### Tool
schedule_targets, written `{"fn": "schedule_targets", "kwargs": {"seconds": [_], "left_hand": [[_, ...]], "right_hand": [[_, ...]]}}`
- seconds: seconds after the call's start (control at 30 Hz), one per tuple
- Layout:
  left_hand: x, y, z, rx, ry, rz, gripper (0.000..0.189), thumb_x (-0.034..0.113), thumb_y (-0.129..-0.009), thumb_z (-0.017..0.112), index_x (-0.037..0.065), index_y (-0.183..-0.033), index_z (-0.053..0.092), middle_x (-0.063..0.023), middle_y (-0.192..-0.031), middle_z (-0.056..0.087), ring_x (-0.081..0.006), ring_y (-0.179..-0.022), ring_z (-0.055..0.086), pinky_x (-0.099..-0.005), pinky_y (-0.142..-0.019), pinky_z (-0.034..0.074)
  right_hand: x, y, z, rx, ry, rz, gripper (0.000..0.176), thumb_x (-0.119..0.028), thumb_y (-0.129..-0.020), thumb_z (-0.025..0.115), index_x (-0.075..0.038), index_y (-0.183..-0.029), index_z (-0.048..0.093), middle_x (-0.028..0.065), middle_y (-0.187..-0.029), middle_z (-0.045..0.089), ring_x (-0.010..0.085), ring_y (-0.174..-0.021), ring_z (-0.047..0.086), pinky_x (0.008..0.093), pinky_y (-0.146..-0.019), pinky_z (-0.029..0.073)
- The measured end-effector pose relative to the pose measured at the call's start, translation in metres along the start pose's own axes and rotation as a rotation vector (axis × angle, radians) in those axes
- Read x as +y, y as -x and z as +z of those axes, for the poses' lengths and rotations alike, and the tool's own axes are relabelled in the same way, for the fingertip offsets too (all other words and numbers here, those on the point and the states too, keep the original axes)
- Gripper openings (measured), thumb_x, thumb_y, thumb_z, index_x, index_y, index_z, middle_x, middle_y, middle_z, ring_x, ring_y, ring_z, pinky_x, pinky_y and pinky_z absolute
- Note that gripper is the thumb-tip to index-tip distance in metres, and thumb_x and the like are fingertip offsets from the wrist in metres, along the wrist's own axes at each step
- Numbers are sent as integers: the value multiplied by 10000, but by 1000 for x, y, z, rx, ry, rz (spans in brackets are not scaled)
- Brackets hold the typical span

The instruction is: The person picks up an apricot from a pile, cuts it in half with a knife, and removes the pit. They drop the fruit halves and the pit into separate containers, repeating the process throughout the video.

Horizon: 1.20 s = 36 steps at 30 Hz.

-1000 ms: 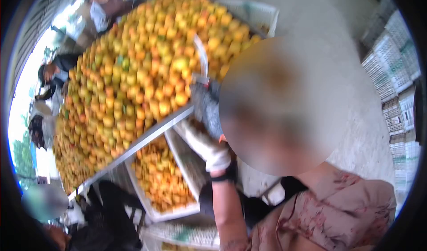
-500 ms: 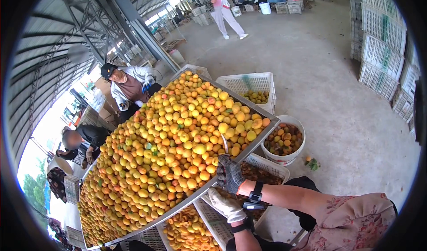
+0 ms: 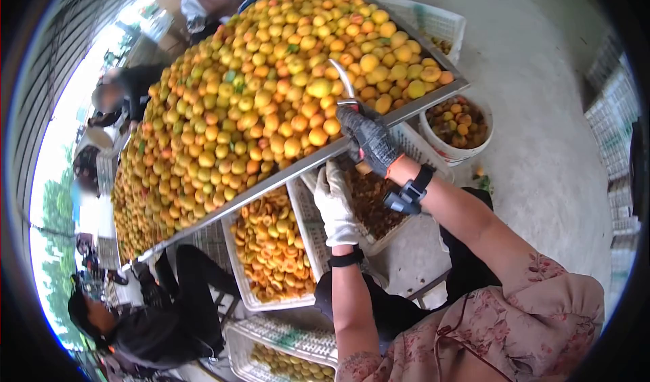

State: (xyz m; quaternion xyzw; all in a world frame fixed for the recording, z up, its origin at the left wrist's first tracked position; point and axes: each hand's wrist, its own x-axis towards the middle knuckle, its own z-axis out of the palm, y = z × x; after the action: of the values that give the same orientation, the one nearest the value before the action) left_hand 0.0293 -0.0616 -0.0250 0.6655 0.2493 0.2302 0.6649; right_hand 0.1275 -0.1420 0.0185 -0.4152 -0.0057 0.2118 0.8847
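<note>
My right hand (image 3: 369, 135), in a dark grey knit glove, is closed around a knife (image 3: 344, 79) with a thin curved blade. The blade points up over the apricots (image 3: 257, 98) heaped on a metal-edged table (image 3: 305, 163). My left hand (image 3: 333, 206), in a white glove, is just below the table edge, with its fingers up and somewhat apart. I see nothing in it, though its palm is partly hidden. Beneath both hands stands a crate of dark brown scraps (image 3: 372, 203). Left of it, a white crate (image 3: 233, 274) holds halved apricots (image 3: 271, 246).
A white bucket (image 3: 452, 153) of discarded-looking fruit stands under the table's right corner, with a white crate (image 3: 447, 27) behind it. At lower left sits a person in black (image 3: 162, 321) beside a crate (image 3: 284, 338) of greenish fruit. Other people sit across the table; stacked crates (image 3: 613, 131) stand at right.
My view has tipped downward, bringing the halved-fruit crate and the person in black further into sight. The knife stays in my right hand; my left hand remains below the table edge.
</note>
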Motion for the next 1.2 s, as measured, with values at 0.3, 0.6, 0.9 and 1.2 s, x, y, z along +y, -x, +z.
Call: {"fn": "schedule_targets", "kwargs": {"seconds": [0.3, 0.6, 0.9, 1.2], "left_hand": [[12, -21, -142, 522, -533, -110, 384, 374, -924, 547, 4, -1008, 608, -110, -707, 584, -246, -623, 528, -380, -630, 450], [30, -115, -86, 333, -179, 47, 343, 212, -948, 543, 2, -1217, 509, 16, -694, 468, -52, -534, 364, -217, -468, 325], [10, -224, -52, 7, -1347, 152, 402, 265, -845, 600, 48, -1177, 533, -216, -1063, 629, -384, -990, 594, -431, -860, 476], [-30, -258, -52, -4, -642, 55, 447, 92, -798, 670, 16, -1190, 468, -144, -934, 630, -214, -757, 597, -313, -686, 487]], "right_hand": [[0, -6, -22, -73, 136, 3, 164, -251, -881, 656, -110, -955, 618, -67, -538, 465, 43, -391, 400, 216, -334, 297], [-9, 2, -31, -61, 306, 84, 163, -268, -902, 629, -117, -960, 611, -65, -571, 504, 31, -413, 416, 203, -349, 305], [-20, 6, -48, -125, 280, 54, 195, -185, -919, 594, -67, -1074, 617, -48, -717, 570, 29, -585, 501, 183, -483, 392], [-16, 18, -46, -168, 134, 4, 203, -189, -931, 591, -63, -1083, 637, -58, -781, 599, 10, -645, 505, 157, -517, 390]]}}
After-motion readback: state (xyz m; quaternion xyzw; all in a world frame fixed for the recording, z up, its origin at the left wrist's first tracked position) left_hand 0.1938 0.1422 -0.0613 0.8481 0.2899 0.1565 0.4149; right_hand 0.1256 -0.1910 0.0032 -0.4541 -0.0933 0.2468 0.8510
